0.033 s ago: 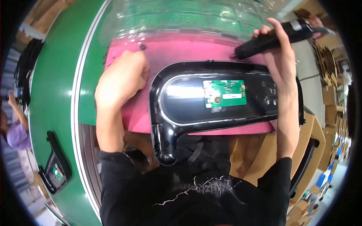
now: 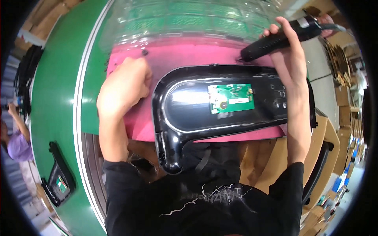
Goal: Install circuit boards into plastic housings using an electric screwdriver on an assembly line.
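Observation:
A glossy black plastic housing [image 2: 189, 114] lies on the pink mat [image 2: 177, 51] in front of me, its narrow stem pointing toward my body. Inside it sits a green circuit board [image 2: 230, 105]. My left hand [image 2: 124, 88] hovers closed beside the housing's left end; its curled fingers hide whatever they may hold. In my right hand [image 2: 290, 55] is a black electric screwdriver [image 2: 267, 45], tilted with its tip pointing left, just beyond the housing's far edge. My right forearm covers part of the housing's right end.
Clear plastic trays [image 2: 169, 19] stand behind the mat. A small dark part [image 2: 145, 52] lies near its far left. Another black housing with a board [image 2: 59, 181] rests on the green table [image 2: 51, 106]. A cardboard box [image 2: 321, 137] stands at right. Another person [image 2: 17, 145] is at far left.
The scene sits slightly further left in the picture. Both hands keep their poses, and the screwdriver remains in the right one.

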Motion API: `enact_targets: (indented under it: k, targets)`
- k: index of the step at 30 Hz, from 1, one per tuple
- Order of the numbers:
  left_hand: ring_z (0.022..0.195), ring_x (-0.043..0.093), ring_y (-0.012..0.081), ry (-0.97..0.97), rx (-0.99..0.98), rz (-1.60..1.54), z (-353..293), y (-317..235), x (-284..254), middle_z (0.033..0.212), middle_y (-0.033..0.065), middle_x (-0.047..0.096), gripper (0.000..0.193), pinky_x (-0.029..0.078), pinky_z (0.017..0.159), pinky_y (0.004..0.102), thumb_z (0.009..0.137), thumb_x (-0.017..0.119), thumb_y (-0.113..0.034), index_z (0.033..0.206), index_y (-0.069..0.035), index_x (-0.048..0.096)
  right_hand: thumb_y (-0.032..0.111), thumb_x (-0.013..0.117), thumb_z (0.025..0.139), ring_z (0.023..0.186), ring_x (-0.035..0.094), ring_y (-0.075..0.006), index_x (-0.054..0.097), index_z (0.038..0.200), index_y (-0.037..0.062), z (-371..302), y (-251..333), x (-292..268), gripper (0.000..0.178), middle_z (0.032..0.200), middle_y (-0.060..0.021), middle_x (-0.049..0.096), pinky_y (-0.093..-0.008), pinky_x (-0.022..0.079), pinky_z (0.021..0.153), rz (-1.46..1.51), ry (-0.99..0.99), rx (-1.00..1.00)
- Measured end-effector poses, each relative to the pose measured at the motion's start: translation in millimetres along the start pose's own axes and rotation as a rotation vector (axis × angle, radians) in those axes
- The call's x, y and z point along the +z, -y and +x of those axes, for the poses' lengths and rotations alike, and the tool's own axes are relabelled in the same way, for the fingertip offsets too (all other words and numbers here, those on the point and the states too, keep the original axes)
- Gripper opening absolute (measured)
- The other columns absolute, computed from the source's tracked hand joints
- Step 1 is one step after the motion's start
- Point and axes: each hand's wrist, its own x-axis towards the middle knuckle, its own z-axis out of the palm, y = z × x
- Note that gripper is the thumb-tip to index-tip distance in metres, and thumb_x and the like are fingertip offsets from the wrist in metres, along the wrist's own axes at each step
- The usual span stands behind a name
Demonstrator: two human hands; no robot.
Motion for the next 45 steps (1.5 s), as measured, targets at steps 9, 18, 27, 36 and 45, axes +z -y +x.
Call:
enact_targets:
  k: [9,18,27,36,45]
  targets:
    - [0.074,0.069,0.0188,-0.401,0.347,-0.444,17,-23,-3,0.078,0.0116,0.071,0.013,0.054,0.07,0.0292,0.071,0.075,0.001,0.084,0.003,0.071,0.03,0.057,0.097,0.087,0.05,-0.0156,0.053,0.109,0.0064,-29,21,35,0.027,0.083,0.0008,0.051,-0.0435,0.034,0.101,0.498,0.215,-0.158]
    - [0.077,0.069,0.017,-0.29,0.799,-0.917,33,-54,27,0.085,0.0113,0.071,0.016,0.056,0.07,0.0272,0.071,0.08,0.006,0.085,0.002,0.073,0.017,0.07,0.084,0.077,0.048,-0.0087,0.047,0.098,0.0121,-48,21,37,0.027,0.073,0.006,0.051,-0.0331,0.031,0.091,0.663,0.219,-0.121]
    - [0.077,0.07,0.0222,-0.244,0.807,-1.025,40,-57,24,0.086,0.0177,0.07,0.019,0.057,0.068,0.0308,0.069,0.079,0.01,0.086,0.005,0.071,0.019,0.07,0.083,0.075,0.05,-0.0055,0.046,0.098,0.015,-44,24,30,0.029,0.07,0.0094,0.051,-0.0319,0.032,0.089,0.647,0.198,-0.135]
    - [0.076,0.069,0.0216,-0.236,0.817,-0.992,52,-62,23,0.086,0.018,0.07,0.018,0.057,0.068,0.0304,0.071,0.08,0.007,0.086,0.004,0.07,0.018,0.069,0.082,0.074,0.05,-0.005,0.045,0.098,0.0149,-37,25,24,0.028,0.069,0.0098,0.051,-0.0323,0.032,0.089,0.64,0.21,-0.093]
    - [0.077,0.068,0.0212,-0.192,0.803,-0.981,66,-79,30,0.086,0.0175,0.069,0.019,0.056,0.069,0.0306,0.071,0.08,0.007,0.087,0.003,0.07,0.019,0.069,0.082,0.075,0.051,-0.005,0.045,0.099,0.0152,-36,28,0,0.03,0.07,0.01,0.052,-0.0325,0.032,0.09,0.614,0.2,-0.093]
